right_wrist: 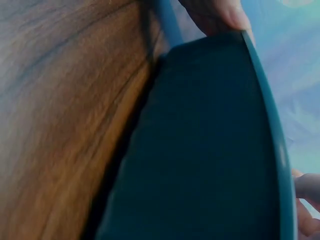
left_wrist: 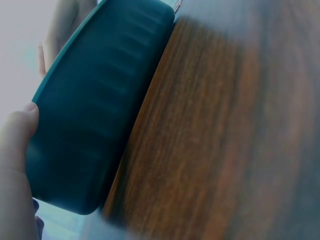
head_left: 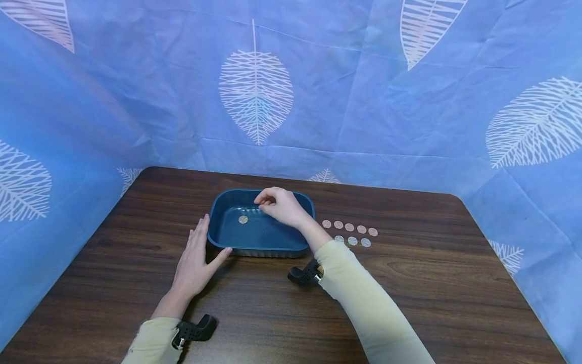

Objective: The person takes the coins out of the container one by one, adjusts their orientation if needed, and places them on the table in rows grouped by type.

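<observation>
A dark blue-green plastic tray [head_left: 261,252] sits on the table in the head view, with one gold-toned coin [head_left: 243,220] on its floor, left of the middle. My left hand [head_left: 195,260] rests against the tray's near left corner, thumb at the front rim and straight fingers along the left side. Over the inside of the tray is my right hand [head_left: 281,206], its fingers bent and thumb and forefinger close together; whether a coin is between them is too small to tell. In the left wrist view, the left thumb [left_wrist: 20,127] touches the tray's rim.
To the right of the tray, several copper-coloured coins [head_left: 349,227] lie in a row on the brown wooden table [head_left: 432,263]. A second row of silver-coloured coins [head_left: 352,241] lies nearer, partly beside my right forearm. Blue cloth [head_left: 327,101] with white leaf prints hangs behind the table.
</observation>
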Demonstrator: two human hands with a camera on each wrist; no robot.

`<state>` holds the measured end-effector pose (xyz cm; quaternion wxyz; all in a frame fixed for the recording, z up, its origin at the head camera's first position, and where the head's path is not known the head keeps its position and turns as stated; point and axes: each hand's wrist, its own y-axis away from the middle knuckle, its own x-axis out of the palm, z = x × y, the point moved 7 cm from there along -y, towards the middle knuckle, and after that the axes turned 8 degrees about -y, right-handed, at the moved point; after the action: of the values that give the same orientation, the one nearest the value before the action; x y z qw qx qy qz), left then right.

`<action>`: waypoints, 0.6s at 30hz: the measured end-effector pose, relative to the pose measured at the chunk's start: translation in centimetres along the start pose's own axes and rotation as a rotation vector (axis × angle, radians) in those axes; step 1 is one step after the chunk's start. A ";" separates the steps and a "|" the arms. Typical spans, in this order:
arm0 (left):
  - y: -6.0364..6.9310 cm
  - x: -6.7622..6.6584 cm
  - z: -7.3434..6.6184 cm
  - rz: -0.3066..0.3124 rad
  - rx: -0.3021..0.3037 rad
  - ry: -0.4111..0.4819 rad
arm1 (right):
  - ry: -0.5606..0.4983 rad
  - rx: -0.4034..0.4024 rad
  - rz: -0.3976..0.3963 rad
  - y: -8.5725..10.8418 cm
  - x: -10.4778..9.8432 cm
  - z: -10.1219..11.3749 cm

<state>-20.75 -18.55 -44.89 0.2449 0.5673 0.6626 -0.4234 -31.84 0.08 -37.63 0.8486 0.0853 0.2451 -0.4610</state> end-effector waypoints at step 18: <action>-0.1 0.0 0.0 0.005 0.008 0.000 | 0.076 0.030 0.033 -2.4 4.7 -1.0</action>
<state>-20.82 -18.59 -44.85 0.2437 0.5698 0.6595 -0.4254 -32.05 -4.39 -40.66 0.8449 0.1195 0.2688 -0.4468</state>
